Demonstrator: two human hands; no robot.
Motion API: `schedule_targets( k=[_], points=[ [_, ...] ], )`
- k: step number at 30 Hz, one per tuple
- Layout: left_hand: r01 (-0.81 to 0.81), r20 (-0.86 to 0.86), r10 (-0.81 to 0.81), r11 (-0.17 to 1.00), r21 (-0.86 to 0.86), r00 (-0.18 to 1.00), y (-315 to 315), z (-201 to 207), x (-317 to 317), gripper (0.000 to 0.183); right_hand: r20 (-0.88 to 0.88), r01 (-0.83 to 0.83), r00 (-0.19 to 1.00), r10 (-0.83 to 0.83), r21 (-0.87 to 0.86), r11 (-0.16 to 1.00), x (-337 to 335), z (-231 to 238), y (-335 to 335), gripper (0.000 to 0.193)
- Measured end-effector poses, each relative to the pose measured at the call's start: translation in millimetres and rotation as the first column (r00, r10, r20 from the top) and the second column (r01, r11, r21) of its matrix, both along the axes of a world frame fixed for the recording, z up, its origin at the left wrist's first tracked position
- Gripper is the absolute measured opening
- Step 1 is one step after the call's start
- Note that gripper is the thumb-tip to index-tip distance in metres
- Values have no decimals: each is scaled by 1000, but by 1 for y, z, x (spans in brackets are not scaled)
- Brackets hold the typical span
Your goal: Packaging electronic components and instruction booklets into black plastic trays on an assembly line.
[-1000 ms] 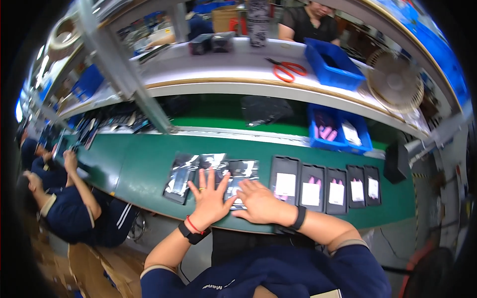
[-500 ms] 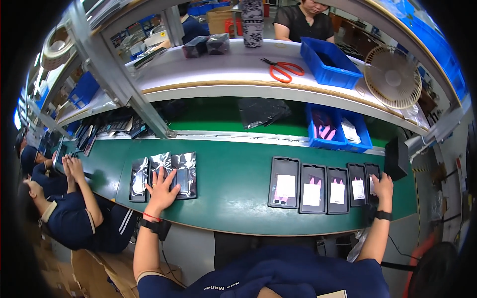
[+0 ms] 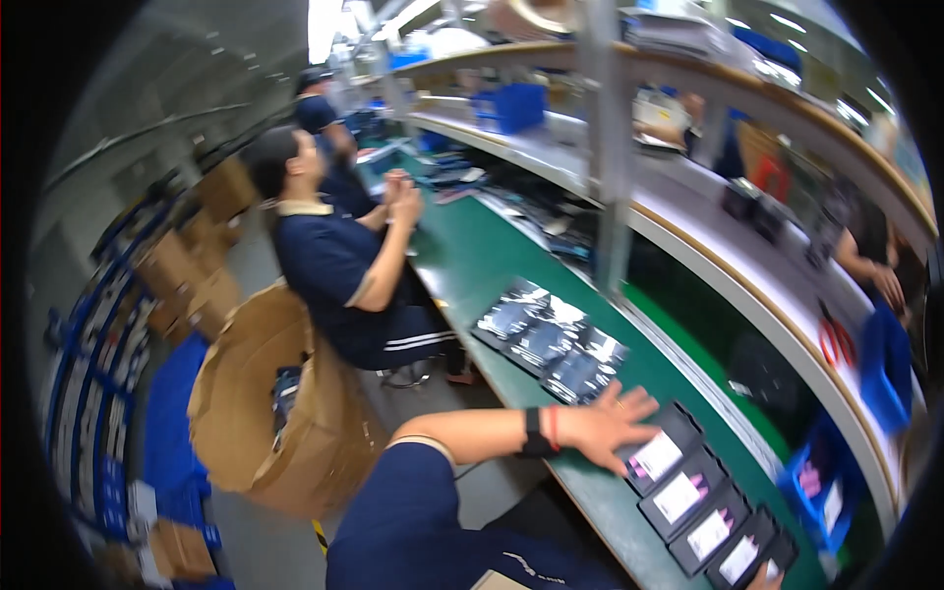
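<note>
My left hand (image 3: 607,430) is open with its fingers spread, at the near end of a row of black trays (image 3: 682,425) on the green bench. Its fingertips reach the first tray's edge; whether they press on it I cannot tell. Each tray bears a white label card (image 3: 657,455), and pink pieces (image 3: 700,484) show beside several cards. Beyond my left hand lie black packs in clear glossy plastic (image 3: 547,346), side by side. Only a bit of my right hand (image 3: 767,578) shows at the lower edge, by the last tray; its grip is hidden and blurred.
A co-worker (image 3: 329,246) sits further along the bench, hands raised together. A large open cardboard box (image 3: 221,413) stands left on the floor. Shelving (image 3: 708,261) runs along the bench's far side, with a blue bin (image 3: 834,536) below and red-handled scissors (image 3: 837,339) on it.
My view has swung to the left, bringing the co-worker and cardboard box into the middle. My left hand has gone from the plastic-wrapped packs to the row of trays.
</note>
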State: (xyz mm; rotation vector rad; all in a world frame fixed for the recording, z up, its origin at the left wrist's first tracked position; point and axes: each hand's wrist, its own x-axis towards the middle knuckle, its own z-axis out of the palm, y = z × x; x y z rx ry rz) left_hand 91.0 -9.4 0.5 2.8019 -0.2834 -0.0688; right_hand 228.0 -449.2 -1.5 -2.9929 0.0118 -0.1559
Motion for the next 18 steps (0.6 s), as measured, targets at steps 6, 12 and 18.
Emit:
schedule_targets(
  k=[6,12,18],
  points=[
    [-63,-113,61,998,-13,992,-5,12,-9,76,-176,73,984,-1,403,912,62,-76,-32,68],
    [14,-45,-12,999,47,999,28,34,89,74,101,-363,924,369,-73,929,31,62,72,66],
    [-141,-37,140,990,-15,989,33,6,222,76,-216,-532,793,569,208,821,37,87,112,71]
  ],
)
